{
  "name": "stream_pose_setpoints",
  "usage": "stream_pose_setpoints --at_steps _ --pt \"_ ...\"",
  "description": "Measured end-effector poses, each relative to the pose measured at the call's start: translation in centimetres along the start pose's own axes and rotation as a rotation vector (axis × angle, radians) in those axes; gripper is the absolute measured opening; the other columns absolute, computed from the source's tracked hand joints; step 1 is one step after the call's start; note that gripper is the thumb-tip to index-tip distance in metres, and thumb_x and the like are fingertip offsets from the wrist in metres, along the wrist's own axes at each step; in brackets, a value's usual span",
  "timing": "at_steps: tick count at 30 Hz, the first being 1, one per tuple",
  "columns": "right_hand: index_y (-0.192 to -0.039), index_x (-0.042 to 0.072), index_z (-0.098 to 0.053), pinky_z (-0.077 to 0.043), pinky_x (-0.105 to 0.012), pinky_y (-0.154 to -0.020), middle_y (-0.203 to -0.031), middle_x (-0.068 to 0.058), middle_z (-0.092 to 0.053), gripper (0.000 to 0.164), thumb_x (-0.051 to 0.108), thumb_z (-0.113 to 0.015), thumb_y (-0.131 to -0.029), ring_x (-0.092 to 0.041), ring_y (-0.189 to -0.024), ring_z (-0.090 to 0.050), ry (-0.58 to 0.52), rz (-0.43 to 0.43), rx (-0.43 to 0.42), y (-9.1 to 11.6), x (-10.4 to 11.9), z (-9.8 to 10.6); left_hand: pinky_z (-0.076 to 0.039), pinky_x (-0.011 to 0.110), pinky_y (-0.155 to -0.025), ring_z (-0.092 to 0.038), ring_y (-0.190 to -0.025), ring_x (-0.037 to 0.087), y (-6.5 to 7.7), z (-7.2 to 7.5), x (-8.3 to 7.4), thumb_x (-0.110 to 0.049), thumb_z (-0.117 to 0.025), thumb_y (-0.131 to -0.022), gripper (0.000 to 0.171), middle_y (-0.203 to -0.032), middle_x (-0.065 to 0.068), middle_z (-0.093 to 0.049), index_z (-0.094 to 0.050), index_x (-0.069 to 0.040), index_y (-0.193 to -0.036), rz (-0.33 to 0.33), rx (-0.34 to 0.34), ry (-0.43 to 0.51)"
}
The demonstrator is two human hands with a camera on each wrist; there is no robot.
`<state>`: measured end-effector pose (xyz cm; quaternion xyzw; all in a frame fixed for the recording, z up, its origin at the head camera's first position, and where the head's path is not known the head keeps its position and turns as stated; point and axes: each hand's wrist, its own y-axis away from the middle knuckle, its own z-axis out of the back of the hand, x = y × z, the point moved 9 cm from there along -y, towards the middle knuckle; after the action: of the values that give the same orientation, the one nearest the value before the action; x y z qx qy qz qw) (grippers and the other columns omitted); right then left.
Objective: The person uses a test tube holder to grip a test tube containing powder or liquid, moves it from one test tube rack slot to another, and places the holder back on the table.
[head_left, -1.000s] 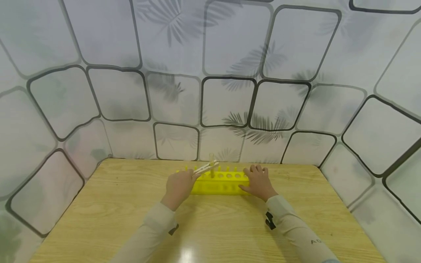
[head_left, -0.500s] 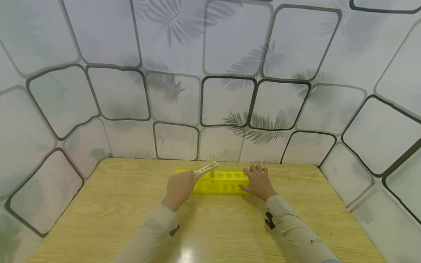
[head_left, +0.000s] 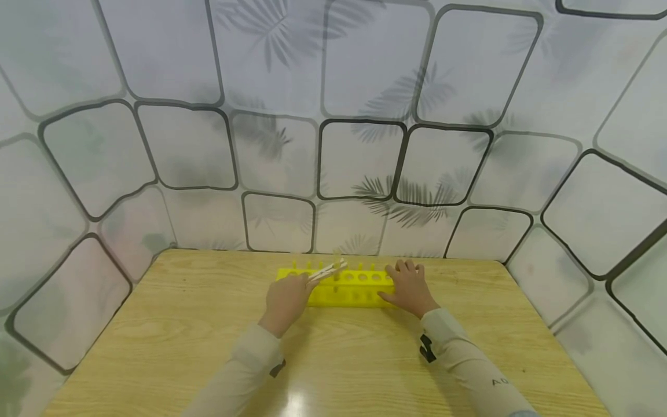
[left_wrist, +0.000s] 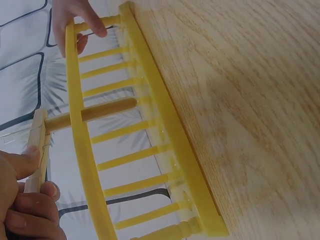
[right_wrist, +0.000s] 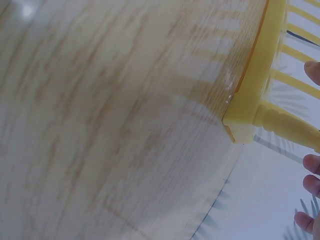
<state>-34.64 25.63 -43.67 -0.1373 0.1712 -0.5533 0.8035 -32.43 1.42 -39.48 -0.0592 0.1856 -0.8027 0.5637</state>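
A yellow test tube rack (head_left: 359, 296) stands on the wooden table. My left hand (head_left: 285, 301) grips a wooden test tube holder (head_left: 327, 271), whose far end clamps a test tube near its top. That test tube (left_wrist: 111, 109) passes through a hole in the rack's upper plate. Its rounded bottom lies close to the lower plate in the left wrist view, and what fills it looks yellowish. At the rack's right end, my right hand (head_left: 410, 288) holds the frame, thumb in front and fingers over the top. Only fingertips of it show in the right wrist view.
The light wooden table (head_left: 344, 359) reaches forward to a patterned curtain (head_left: 359, 162), which also closes in both sides. Short yellow pegs (head_left: 361, 266) rise along the rack's back edge. Other round holes (head_left: 363, 277) line its top.
The test tube has sunk lower into the rack. My left hand and the holder have shifted slightly down and right with it. My right hand stays in place on the rack.
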Motion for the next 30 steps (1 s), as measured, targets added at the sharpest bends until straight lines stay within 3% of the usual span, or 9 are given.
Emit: stream_pose_setpoints --at_steps 14,30 --pt "-0.105 0.012 -0.057 -0.030 -0.048 -0.071 -0.087 -0.008 -0.047 0.055 0.051 -0.076 -0.070 -0.028 -0.083 -0.041 -0.026 -0.001 -0.002 -0.1 0.1 0.3 -0.023 0.022 -0.038 -0.029 -0.042 0.010 0.1 -0.7 0.0 -0.046 -0.051 -0.093 0.042 -0.050 -0.002 -0.036 -0.059 -0.010 -0.076 0.009 0.046 -0.044" --pt "-0.106 0.012 -0.057 -0.031 -0.049 -0.073 -0.087 -0.008 -0.047 0.056 0.050 -0.076 -0.071 -0.029 -0.085 -0.042 -0.035 -0.020 0.025 -0.1 0.2 0.4 -0.018 0.020 -0.038 -0.024 -0.041 0.008 0.3 -1.1 0.0 -0.045 -0.052 -0.092 0.040 -0.048 -0.005 -0.030 -0.057 -0.011 -0.074 0.000 0.027 -0.066"
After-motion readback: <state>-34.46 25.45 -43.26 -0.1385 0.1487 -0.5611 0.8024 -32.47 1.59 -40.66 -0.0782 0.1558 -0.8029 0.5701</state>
